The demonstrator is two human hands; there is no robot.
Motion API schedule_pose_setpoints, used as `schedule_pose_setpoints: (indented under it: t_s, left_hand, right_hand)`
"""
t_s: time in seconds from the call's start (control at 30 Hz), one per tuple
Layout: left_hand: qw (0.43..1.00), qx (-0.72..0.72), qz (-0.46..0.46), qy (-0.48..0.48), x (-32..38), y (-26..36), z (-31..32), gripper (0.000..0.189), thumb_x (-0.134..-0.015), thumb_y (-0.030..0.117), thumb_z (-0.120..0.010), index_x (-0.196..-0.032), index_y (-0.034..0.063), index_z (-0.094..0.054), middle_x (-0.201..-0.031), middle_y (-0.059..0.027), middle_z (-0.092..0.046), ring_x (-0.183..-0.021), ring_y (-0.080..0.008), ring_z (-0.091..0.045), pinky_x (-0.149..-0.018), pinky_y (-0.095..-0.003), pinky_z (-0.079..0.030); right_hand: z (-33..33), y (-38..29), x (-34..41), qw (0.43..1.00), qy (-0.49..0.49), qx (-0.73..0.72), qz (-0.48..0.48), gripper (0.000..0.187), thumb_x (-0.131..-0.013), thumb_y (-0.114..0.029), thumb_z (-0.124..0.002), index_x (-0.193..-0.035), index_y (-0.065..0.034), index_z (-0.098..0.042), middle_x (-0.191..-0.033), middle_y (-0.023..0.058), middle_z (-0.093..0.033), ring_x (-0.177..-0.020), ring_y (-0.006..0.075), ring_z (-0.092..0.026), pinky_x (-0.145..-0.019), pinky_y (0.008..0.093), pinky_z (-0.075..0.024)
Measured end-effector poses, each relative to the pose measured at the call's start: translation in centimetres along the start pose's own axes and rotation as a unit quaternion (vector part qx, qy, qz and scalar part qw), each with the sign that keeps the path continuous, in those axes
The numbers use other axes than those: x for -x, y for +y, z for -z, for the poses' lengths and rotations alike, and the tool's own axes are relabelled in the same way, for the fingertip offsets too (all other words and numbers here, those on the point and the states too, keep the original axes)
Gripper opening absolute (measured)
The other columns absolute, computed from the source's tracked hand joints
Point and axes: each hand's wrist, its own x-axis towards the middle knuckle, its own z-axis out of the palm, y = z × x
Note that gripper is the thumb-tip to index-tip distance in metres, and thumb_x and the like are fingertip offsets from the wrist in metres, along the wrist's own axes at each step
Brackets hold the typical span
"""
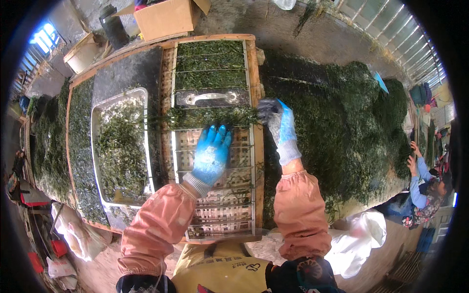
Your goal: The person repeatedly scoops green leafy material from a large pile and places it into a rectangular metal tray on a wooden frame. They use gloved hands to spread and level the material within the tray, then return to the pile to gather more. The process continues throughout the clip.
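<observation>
My left hand (210,155), in a blue coated glove, lies palm down over a metal frame (253,175) with crossbars, its fingertips against a strip of dark green seaweed (216,116). The frame rests on a woven slatted mat (220,212). My right hand (277,115), in a black and blue glove, is curled at the strip's right end by the wooden edge; whether its fingers hold seaweed cannot be told. Just beyond the strip sits a dark plate with a metal handle (211,97). Seaweed fills the frame's far sections. Left of it stands a metal tray (147,146) with loose seaweed.
A large heap of seaweed (329,139) spreads to the right, with a blue sheet (381,82) on it. A cardboard box (165,20) and a black container (113,27) stand beyond the table. A person (425,194) works at the far right. White sacks (362,241) lie below.
</observation>
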Motion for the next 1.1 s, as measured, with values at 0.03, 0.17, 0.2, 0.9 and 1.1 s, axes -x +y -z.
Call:
schedule_pose_setpoints:
  t_s: [0.03, 0.17, 0.2, 0.9, 1.1]
  left_hand:
    - [1.0, -0.009, -0.021, 0.018, -0.3, 0.2, -0.2, 0.047, -0.087, 0.014, -0.057, -0.132, 0.0002, -0.06, -0.143, -0.0216, -0.054, -0.133, -0.0414, -0.049, -0.115, -0.0543, -0.035]
    - [0.997, -0.014, 0.01, -0.069, -2.8, 1.4, -2.3, 0.056, -0.09, 0.021, -0.058, -0.142, 0.0006, -0.052, -0.152, -0.0208, -0.046, -0.141, -0.0403, -0.042, -0.118, -0.0542, -0.03]
    - [0.998, -0.005, 0.016, -0.068, -3.3, 1.4, -2.8, 0.057, -0.09, 0.022, -0.059, -0.142, 0.0007, -0.052, -0.152, -0.0206, -0.046, -0.141, -0.0398, -0.042, -0.118, -0.0539, -0.029]
    - [0.995, 0.088, 0.004, 0.044, -4.1, 1.0, -4.1, 0.037, -0.086, 0.021, -0.061, -0.119, 0.0044, -0.065, -0.133, -0.0182, -0.059, -0.128, -0.0359, -0.051, -0.107, -0.0576, -0.038]
    - [0.988, 0.136, 0.039, -0.064, -4.4, 0.8, -4.6, 0.026, -0.092, 0.014, -0.05, -0.108, 0.0078, -0.07, -0.12, -0.0154, -0.067, -0.122, -0.0344, -0.056, -0.107, -0.0529, -0.038]
  right_hand:
    - [0.4, -0.5, 0.6, 0.994, 0.008, 0.109, 0.032, 0.028, -0.093, -0.008, -0.059, -0.12, -0.0009, -0.062, -0.11, 0.0122, -0.065, -0.093, 0.0275, -0.061, -0.085, 0.0363, -0.0516]
    - [-1.0, -1.5, 3.1, 0.641, 0.075, 0.704, 0.296, 0.062, -0.084, -0.018, -0.07, -0.141, -0.0056, -0.048, -0.121, 0.0167, -0.058, -0.114, 0.0365, -0.059, -0.098, 0.0499, -0.047]
    - [-1.6, -1.6, 3.0, 0.649, 0.041, 0.728, 0.216, 0.069, -0.079, -0.02, -0.072, -0.142, -0.0057, -0.046, -0.13, 0.0198, -0.053, -0.123, 0.0412, -0.051, -0.103, 0.0545, -0.0416]
    - [-9.3, -6.0, -3.1, 0.61, -0.206, 0.759, 0.1, 0.029, -0.089, -0.023, -0.068, -0.109, -0.0016, -0.068, -0.099, 0.0163, -0.073, -0.091, 0.0277, -0.072, -0.079, 0.0393, -0.0591]
    - [-10.8, -10.6, -2.8, 0.912, -0.2, 0.345, 0.093, 0.022, -0.1, -0.019, -0.06, -0.113, -0.0021, -0.067, -0.102, 0.0089, -0.073, -0.081, 0.0145, -0.066, -0.071, 0.0264, -0.0548]
